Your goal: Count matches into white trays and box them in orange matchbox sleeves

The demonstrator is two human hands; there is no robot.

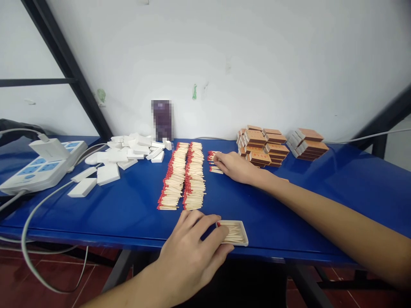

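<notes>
My left hand (195, 250) grips the left end of a white matchbox tray (245, 235) at the table's front edge, thumb and fingers around it. Inside the tray lie several loose matches (236, 233), one red head showing by my fingertips. Farther back, my right hand (237, 167) is closed, its fingertips pinching at a small row of matches (215, 169); how many they hold is hidden. To its left, two long rows of red-headed matches, a left row (173, 179) and a right row (194, 179), run from back to front.
White empty-looking trays (131, 149) are heaped at the back left, beside a power strip (45, 167) with a plugged-in charger and white cables. Brown matchboxes (263, 147) stand piled at the back right, with another stack (310, 145) beyond. A blurred purple item (162, 119) leans on the wall.
</notes>
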